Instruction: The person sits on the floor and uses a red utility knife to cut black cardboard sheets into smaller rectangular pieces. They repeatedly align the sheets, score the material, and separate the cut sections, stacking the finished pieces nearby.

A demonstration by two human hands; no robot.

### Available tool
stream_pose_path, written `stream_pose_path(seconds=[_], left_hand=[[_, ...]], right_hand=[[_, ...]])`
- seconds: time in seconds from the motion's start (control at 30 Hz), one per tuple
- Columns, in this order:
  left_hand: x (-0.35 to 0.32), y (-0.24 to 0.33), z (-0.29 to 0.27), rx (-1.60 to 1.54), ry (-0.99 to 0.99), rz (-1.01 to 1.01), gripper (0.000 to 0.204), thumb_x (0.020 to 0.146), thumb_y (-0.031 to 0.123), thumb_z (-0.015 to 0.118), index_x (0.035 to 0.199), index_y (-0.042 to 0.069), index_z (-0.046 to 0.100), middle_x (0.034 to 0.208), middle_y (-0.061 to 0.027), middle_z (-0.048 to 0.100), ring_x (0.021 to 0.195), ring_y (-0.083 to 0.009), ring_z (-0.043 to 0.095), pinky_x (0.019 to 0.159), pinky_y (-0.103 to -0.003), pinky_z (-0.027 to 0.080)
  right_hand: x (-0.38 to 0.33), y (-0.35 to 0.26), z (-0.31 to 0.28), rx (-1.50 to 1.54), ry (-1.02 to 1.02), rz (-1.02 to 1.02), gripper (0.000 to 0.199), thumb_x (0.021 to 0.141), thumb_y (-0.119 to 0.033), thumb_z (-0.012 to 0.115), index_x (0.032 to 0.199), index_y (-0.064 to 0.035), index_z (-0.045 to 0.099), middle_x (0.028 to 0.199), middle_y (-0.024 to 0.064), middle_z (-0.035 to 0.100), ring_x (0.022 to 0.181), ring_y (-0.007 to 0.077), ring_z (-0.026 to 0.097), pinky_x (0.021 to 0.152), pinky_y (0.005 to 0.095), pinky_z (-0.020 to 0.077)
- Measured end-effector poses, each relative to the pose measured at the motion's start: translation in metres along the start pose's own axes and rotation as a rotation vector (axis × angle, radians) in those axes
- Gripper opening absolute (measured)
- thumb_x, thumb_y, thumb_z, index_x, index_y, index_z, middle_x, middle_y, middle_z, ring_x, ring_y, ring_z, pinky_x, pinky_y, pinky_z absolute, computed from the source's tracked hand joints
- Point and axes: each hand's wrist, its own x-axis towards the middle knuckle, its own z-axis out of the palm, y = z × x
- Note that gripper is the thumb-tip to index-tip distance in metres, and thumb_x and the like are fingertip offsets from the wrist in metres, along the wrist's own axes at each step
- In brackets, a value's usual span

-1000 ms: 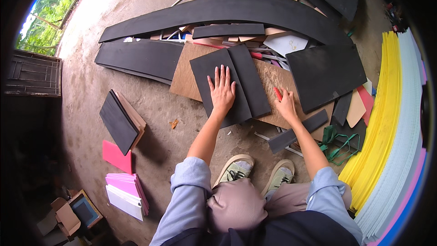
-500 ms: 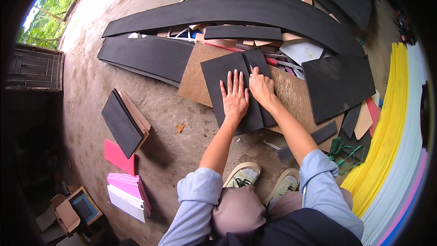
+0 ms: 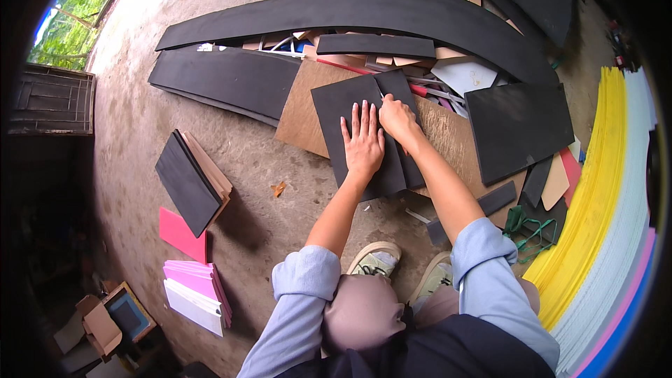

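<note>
My left hand (image 3: 365, 148) lies flat with fingers stretched on a black foam sheet (image 3: 336, 108), pressing it against the brown board (image 3: 301, 115) beneath. Just right of it, my right hand (image 3: 399, 120) is closed around a thin-bladed knife (image 3: 382, 95). Only a bit of the blade shows past the fingers; the handle is hidden in my grip. The blade is at a straight line between the sheet and a narrower black foam piece (image 3: 397, 84) on its right. Both black pieces lie side by side on the board.
Long black foam sheets (image 3: 350, 10) curve behind a heap of offcuts. A black square sheet (image 3: 519, 133) lies right of the board. Yellow stacked sheets (image 3: 581, 238) rise at far right, near green straps (image 3: 532, 231). Black-and-tan pieces (image 3: 189, 182) and pink sheets (image 3: 192, 283) stand left.
My right hand has shifted slightly left along with the knife, its wrist turned a little. My left hand stays pressed on the black sheet. The whole view has moved slightly.
</note>
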Motion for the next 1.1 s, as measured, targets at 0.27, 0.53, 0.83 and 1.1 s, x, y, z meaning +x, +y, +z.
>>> stream_pose_path(seconds=[0.27,0.53,0.83,1.1], left_hand=[[-0.002,-0.005,0.006,0.035,0.082,0.003,0.053,0.088,0.028,0.036,0.137,0.010,0.025,0.143,-0.0051,0.021,0.134,-0.0230,0.014,0.106,-0.049,0.006],[0.001,0.000,0.008,0.059,0.092,0.022,0.052,0.089,0.027,0.035,0.136,0.009,0.025,0.143,-0.0055,0.021,0.134,-0.0235,0.014,0.106,-0.049,0.006],[0.001,0.001,0.001,0.033,0.061,0.015,0.054,0.087,0.028,0.038,0.136,0.008,0.026,0.142,-0.0071,0.023,0.133,-0.0234,0.016,0.106,-0.049,0.007],[0.003,-0.003,-0.002,0.006,-0.003,-0.005,0.055,0.086,0.027,0.038,0.136,0.007,0.025,0.143,-0.0083,0.021,0.134,-0.0237,0.012,0.106,-0.050,0.004]], right_hand=[[-0.174,0.051,0.028,-0.017,-0.117,0.049,0.020,0.088,-0.017,0.043,0.092,0.0018,0.041,0.073,0.0263,0.060,0.074,0.0410,0.060,0.064,0.0491,0.0491],[-0.271,0.086,0.051,-0.046,-0.203,0.081,0.021,0.089,-0.017,0.038,0.094,0.0030,0.042,0.067,0.0264,0.059,0.069,0.0405,0.060,0.061,0.0489,0.0486],[-0.074,0.031,-0.010,0.048,0.139,-0.083,0.021,0.089,-0.019,0.041,0.093,0.0016,0.042,0.068,0.0256,0.059,0.067,0.0405,0.060,0.058,0.0484,0.0491],[0.011,0.007,0.009,0.085,0.125,-0.117,0.021,0.087,-0.020,0.042,0.092,0.0005,0.044,0.074,0.0261,0.060,0.076,0.0419,0.060,0.065,0.0492,0.0487]])
